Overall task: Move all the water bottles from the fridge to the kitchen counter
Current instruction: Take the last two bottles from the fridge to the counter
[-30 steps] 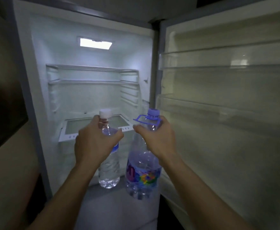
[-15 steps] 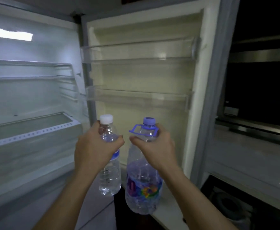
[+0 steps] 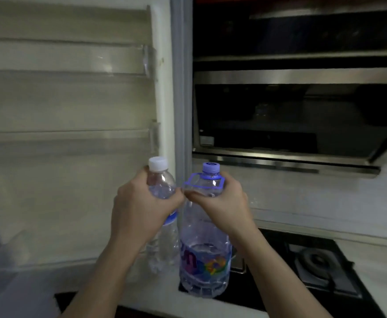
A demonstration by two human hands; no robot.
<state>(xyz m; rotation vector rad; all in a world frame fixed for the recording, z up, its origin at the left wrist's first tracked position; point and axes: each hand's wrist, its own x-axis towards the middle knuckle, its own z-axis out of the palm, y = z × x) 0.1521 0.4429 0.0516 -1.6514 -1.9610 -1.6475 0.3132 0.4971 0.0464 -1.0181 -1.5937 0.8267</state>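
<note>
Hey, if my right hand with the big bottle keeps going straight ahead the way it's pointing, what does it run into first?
Probably the pale wall behind the gas hob, under the range hood. The right hand holds the large purple-capped bottle near the hob's left edge; nothing shows between, though depth is unclear.

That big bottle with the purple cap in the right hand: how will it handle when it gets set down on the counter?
The large bottle looks only partly full, so the water will likely slosh. Its thin clear wall may flex under the right hand. Held high at the neck, it could swing; its broad base should stand steadily.
</note>
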